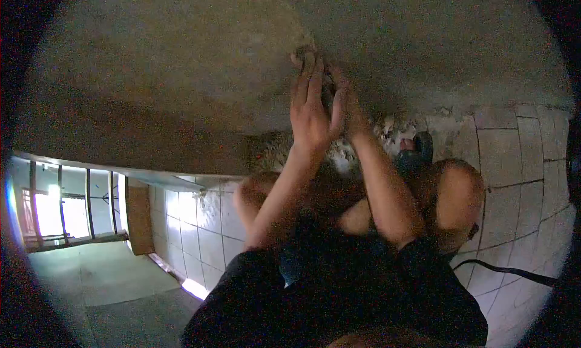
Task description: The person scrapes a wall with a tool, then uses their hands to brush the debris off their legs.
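Observation:
Both hands are raised together against the dull brown wall (230, 64) in front of me. My left hand (310, 115) has its fingers long and pressed together, their tips at the wall beside a small dark clump or patch. Its thumb lies toward my right hand (350, 103), which is close alongside with fingers bent forward to the same spot. Something dark shows in the narrow gap between the hands; I cannot tell what it is. A lighter streak on the wall runs up from the fingertips.
Pale flakes and crumbs (345, 154) litter the foot of the wall below my hands. My bent knees (463, 191) and a dark-shod foot (417, 148) are close by. Tiled floor (511, 160) spreads right, crossed by a black cable (508, 268). A barred window (66, 209) is far left.

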Demonstrator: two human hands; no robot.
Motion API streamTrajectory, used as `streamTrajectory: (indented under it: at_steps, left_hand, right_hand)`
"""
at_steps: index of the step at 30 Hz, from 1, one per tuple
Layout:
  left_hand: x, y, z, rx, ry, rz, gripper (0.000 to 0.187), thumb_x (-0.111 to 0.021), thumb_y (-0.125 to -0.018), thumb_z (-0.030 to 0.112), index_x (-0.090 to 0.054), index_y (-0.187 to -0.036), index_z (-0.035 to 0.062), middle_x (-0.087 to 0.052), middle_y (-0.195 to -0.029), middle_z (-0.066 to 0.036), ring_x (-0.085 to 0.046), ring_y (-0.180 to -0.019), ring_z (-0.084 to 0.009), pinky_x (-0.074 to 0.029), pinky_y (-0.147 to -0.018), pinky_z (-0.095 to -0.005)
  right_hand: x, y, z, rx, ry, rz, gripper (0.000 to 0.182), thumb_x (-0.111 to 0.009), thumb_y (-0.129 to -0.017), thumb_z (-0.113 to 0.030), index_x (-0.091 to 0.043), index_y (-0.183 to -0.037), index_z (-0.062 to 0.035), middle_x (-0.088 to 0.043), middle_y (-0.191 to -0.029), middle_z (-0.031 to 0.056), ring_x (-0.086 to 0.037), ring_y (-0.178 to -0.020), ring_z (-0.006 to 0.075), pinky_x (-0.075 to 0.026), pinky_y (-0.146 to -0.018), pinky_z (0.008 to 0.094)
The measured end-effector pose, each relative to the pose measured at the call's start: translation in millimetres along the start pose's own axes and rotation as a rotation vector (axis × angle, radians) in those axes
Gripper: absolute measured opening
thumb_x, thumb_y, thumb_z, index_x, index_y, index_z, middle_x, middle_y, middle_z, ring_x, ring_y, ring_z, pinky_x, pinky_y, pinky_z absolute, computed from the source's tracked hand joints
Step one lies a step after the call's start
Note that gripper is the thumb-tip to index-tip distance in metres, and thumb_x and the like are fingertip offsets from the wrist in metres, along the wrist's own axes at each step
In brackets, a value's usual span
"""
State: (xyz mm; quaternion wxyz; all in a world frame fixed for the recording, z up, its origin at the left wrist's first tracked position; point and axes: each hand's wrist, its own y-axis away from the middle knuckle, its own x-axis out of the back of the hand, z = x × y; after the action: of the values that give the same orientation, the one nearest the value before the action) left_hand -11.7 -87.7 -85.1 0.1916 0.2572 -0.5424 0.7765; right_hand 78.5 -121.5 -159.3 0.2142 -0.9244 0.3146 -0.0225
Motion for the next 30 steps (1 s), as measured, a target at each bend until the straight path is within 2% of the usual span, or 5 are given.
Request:
streamTrajectory:
  at_steps: [2,5,7,19,30]
  left_hand:
    - [2,-9,-6,-0.057,-0.019,0.006,0.056,-0.061,-0.086,0.023,-0.049,-0.133,-0.0048,-0.046,-0.14,-0.026,-0.045,-0.127,-0.0459,-0.034,-0.108,-0.0499]
    - [6,-11,2,-0.062,-0.002,0.002,0.055,-0.06,-0.086,0.023,-0.05,-0.132,-0.0051,-0.047,-0.14,-0.026,-0.046,-0.127,-0.0457,-0.034,-0.108,-0.05]
    - [3,-13,2,-0.079,0.029,0.046,0.054,-0.06,-0.086,0.022,-0.05,-0.131,-0.0054,-0.047,-0.139,-0.026,-0.045,-0.127,-0.0458,-0.034,-0.108,-0.0503]
    - [-4,-34,3,-0.129,0.025,0.064,0.053,-0.058,-0.087,0.022,-0.05,-0.13,-0.006,-0.049,-0.136,-0.028,-0.043,-0.128,-0.049,-0.035,-0.107,-0.0511]
    - [1,-34,3,-0.144,0.045,0.096,0.051,-0.059,-0.088,0.022,-0.051,-0.129,-0.0065,-0.049,-0.136,-0.027,-0.045,-0.126,-0.0476,-0.038,-0.105,-0.0511]
  right_hand:
    - [0,-3,0,0.048,0.221,0.056,0.054,-0.044,-0.1,-0.037,-0.043,-0.14,-0.0015,-0.046,-0.142,0.0133,-0.044,-0.129,0.0242,-0.032,-0.11,0.0376]
    - [3,0,4,-0.068,-0.271,-0.009,0.052,-0.043,-0.1,-0.034,-0.042,-0.14,-0.0013,-0.046,-0.142,0.0156,-0.043,-0.132,0.0274,-0.032,-0.111,0.0385]
    - [5,-5,17,0.012,0.195,0.095,0.053,-0.043,-0.1,-0.036,-0.043,-0.14,-0.0011,-0.046,-0.142,0.0169,-0.043,-0.132,0.0279,-0.031,-0.111,0.0385]
    - [7,-25,-41,0.112,-0.184,0.03,0.055,-0.043,-0.099,-0.039,-0.044,-0.139,-0.0014,-0.047,-0.141,0.0142,-0.044,-0.13,0.0261,-0.032,-0.11,0.0393]
    - [12,-20,-42,0.06,0.054,0.063,0.05,-0.042,-0.099,-0.033,-0.045,-0.14,-0.0048,-0.045,-0.144,0.0159,-0.042,-0.133,0.03,-0.03,-0.112,0.0428]
